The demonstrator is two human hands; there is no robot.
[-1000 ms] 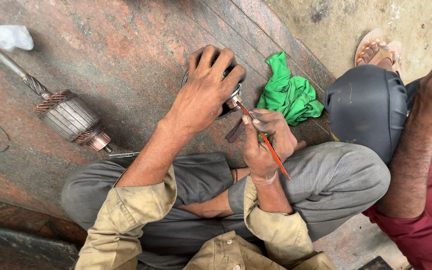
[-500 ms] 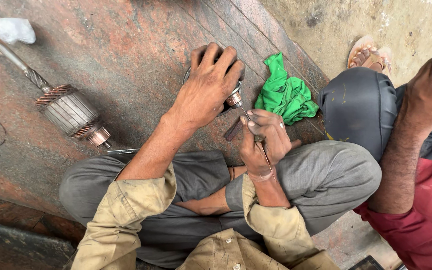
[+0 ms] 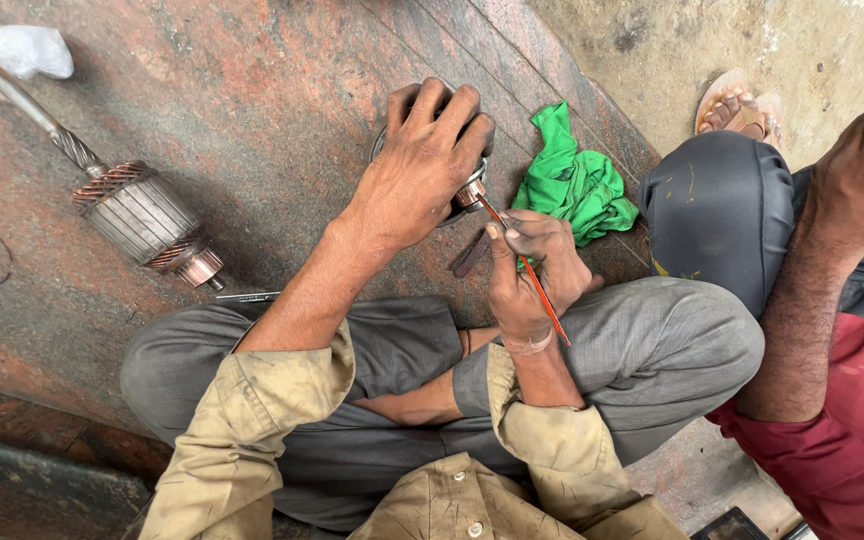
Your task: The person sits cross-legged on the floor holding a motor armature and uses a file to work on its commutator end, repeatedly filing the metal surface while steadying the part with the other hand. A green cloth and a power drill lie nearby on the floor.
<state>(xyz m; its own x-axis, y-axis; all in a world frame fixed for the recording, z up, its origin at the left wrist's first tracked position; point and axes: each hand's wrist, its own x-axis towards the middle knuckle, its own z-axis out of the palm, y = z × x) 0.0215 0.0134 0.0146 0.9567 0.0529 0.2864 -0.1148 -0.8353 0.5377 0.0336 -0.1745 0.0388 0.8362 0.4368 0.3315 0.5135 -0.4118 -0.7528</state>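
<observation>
- Two hands work: my left hand [image 3: 422, 165] clamps a dark round motor part [image 3: 457, 195].
- My right hand [image 3: 532, 270] pinches a thin red tool [image 3: 527, 270] at its copper end [image 3: 470, 193]; I judge the job midway.
- At nine o'clock lies a bare armature [image 3: 137, 215], untouched.

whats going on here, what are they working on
A person sits cross-legged on a reddish stone floor. Their left hand clamps down over a dark round motor part with a copper-coloured end showing. Their right hand holds a thin red tool like a pencil, its tip at that copper end. A green rag lies just beyond. A spare armature with a long shaft rests to the left. Another person sits close by on the right.
</observation>
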